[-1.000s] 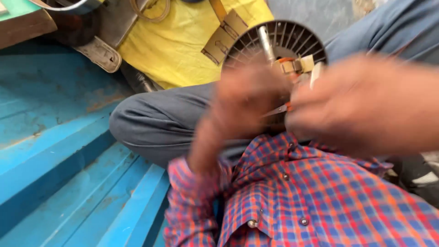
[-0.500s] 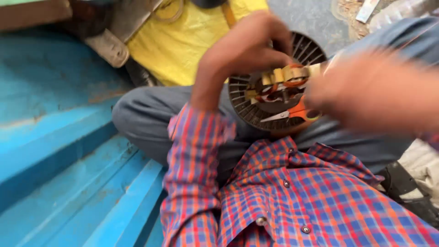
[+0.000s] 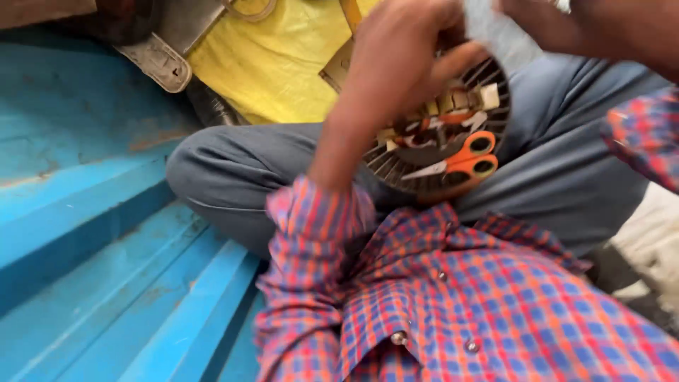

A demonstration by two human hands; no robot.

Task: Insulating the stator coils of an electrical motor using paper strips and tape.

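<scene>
— Where's the slotted round core (image 3: 453,152) now?
— On the lap, orange scissors (image 3: 463,159) lying on it, dropped from the right hand (image 3: 601,25). Left hand (image 3: 403,60) has risen; both hands' fingers pinch a pale sheet (image 3: 495,32)

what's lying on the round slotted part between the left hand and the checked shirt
In the head view, orange-handled scissors lie on the round slotted part, between the left hand above and the checked shirt below.

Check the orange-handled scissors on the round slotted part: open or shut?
Shut, as far as visible. The scissors lie flat on the round slotted part, finger loops side by side, blades together in one point. Neither hand holds them.
</scene>
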